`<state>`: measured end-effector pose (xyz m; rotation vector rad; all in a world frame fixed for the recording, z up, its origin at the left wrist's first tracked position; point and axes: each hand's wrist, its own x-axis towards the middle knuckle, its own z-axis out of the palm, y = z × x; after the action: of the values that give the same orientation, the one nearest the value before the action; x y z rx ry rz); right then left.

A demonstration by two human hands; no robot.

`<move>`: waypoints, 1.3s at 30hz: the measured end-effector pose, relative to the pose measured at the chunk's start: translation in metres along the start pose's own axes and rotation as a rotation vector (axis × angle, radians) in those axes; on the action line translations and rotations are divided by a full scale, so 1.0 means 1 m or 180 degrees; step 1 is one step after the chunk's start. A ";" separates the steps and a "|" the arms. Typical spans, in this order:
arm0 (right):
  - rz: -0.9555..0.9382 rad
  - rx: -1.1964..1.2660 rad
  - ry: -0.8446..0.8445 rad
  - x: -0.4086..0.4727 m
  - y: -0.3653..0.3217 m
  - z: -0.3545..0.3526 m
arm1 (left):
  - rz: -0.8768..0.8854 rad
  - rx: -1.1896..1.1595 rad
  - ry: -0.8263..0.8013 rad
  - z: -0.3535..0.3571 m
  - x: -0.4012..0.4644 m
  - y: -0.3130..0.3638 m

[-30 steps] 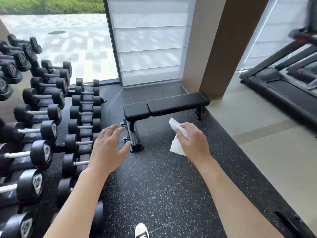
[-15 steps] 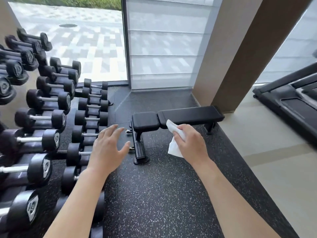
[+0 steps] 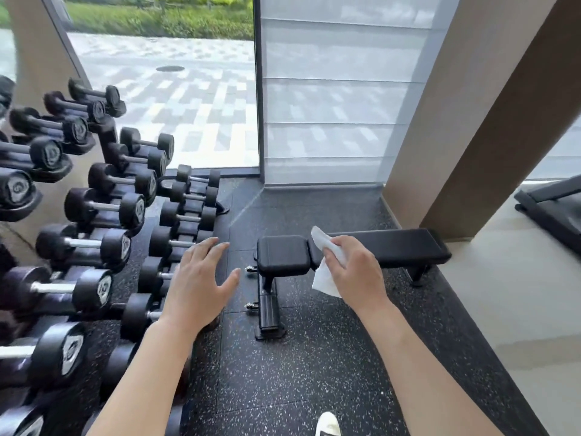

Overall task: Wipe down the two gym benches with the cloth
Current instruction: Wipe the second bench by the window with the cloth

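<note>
One black flat gym bench [image 3: 405,247] stands across the speckled black floor ahead of me, with a short seat pad [image 3: 283,259] at its left end. My right hand [image 3: 355,272] grips a crumpled white cloth [image 3: 325,265] and hovers in front of the gap between the two pads, apart from the bench. My left hand [image 3: 201,281] is held out flat, fingers straight and spread, holding nothing, over the floor left of the bench. Only this one bench is in view.
A rack of black dumbbells [image 3: 94,209] fills the left side, with more dumbbells [image 3: 188,212] low by the window. A brown pillar [image 3: 478,121] rises behind the bench's right end. A treadmill [image 3: 553,209] sits at far right. My white shoe [image 3: 328,424] shows at the bottom.
I have walked closer to the bench and the view has shifted left; the bench looks larger and lower. Both hands keep their poses, the cloth still in my right hand.
</note>
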<state>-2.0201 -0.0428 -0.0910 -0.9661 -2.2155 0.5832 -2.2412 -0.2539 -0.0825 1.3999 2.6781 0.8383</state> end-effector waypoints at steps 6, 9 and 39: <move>-0.0029 0.0135 -0.0107 0.098 0.058 0.002 | -0.0090 0.0099 0.0010 0.036 0.088 0.039; -0.0064 0.0212 -0.0186 0.140 0.078 0.002 | -0.0115 0.0114 0.0056 0.050 0.124 0.057; 0.0226 -0.0184 -0.0662 0.409 0.050 0.260 | -0.0240 -0.0171 -0.0358 0.112 0.447 -0.160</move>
<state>-2.3940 0.2652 -0.1469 -1.0590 -2.4004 0.6823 -2.6045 0.0646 -0.1474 1.2855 2.5870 0.7939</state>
